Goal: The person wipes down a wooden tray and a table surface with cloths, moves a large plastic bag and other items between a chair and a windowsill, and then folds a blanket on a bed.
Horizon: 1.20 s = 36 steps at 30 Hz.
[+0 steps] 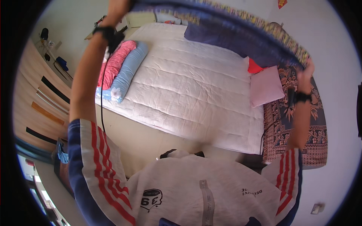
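Observation:
A dark blue cloth [241, 27] with a yellow, multicoloured patterned border is stretched in the air between my raised arms, above the far part of the bed. My left hand [117, 10], at the top edge of the picture and partly cut off, grips one end of it. At the right, my right hand [306, 70] is closed on the other end, slightly blurred. Part of the dark cloth hangs down behind the border toward the mattress. Beneath lies a white quilted bed pad [181, 83]. Both wrists wear black straps.
A rolled red bundle [117, 64] and a light blue roll [132, 69] lie on the bed's left side. A pink pillow [267, 86] and a red item [255, 66] sit at the right, beside a dark patterned cover [298, 139]. A wooden wardrobe [45, 98] stands left.

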Motion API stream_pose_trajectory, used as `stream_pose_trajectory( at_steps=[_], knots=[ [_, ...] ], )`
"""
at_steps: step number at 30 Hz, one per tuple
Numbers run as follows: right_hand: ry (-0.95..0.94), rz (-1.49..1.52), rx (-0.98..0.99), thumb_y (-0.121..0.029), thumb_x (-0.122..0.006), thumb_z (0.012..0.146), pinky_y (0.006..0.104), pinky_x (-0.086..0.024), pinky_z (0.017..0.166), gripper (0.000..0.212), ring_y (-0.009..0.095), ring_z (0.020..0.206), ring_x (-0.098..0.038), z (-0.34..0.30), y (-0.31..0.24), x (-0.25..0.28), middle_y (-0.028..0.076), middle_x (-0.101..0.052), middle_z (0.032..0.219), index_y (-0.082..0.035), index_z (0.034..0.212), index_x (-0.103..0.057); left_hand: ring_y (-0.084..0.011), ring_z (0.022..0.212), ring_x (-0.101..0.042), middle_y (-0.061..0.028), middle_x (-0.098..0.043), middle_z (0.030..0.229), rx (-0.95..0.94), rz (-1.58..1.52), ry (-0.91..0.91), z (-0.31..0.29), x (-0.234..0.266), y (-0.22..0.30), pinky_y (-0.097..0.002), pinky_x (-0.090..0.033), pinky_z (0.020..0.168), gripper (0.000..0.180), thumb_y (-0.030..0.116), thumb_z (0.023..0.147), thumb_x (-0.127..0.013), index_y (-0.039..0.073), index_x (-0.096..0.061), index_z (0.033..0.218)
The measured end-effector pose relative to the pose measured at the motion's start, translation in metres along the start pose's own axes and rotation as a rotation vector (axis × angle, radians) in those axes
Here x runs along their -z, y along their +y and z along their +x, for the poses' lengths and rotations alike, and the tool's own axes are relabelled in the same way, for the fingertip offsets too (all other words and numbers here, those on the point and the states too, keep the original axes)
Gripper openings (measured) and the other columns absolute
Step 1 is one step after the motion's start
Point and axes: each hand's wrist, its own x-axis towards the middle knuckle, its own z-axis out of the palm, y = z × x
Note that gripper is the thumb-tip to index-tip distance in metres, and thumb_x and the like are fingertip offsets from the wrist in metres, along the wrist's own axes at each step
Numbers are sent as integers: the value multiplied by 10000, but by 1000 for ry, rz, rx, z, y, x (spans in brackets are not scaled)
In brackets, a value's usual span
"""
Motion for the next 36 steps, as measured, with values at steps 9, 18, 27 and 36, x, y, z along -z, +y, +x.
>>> stream_pose_trajectory(
  at_steps=[9, 18, 27, 36],
  knots=[
    [274, -112, -552, -47, -508, 729, 377, -516, 751, 213, 195, 789, -524, -271, 265, 196, 15, -508, 870, -121, 925, -546, -374, 826, -640, -143, -546, 1040, 320, -266, -864, -440, -77, 151, -470, -515, 741, 495, 126, 951, -470, 267, -426, 1423],
    [307, -748, -742, -82, -559, 836, 299, -403, 668, 123, 145, 744, -466, -359, 350, 309, 32, -504, 892, -107, 853, -440, -422, 970, -635, -240, -557, 1199, 1115, -460, -1416, -571, -106, 319, -482, -522, 835, 206, 147, 905, -564, 101, -633, 1093],
    [-41, -1195, -696, -148, -611, 892, 293, -418, 581, 131, 117, 611, -486, -419, 340, 346, 14, -500, 730, -59, 892, -515, -395, 963, -635, -203, -626, 1032, 617, -518, -1507, -664, -49, 297, -436, -542, 835, 400, -35, 825, -540, 133, -702, 1150],
    [-328, -1510, -870, -212, -630, 824, 418, -480, 536, 191, 297, 575, -600, -510, 354, 438, 142, -584, 637, -27, 780, -607, -205, 747, -696, -115, -728, 904, 1100, -743, -1933, -683, -29, 317, -334, -559, 688, 187, 110, 846, -650, 53, -712, 1012]
  ],
)
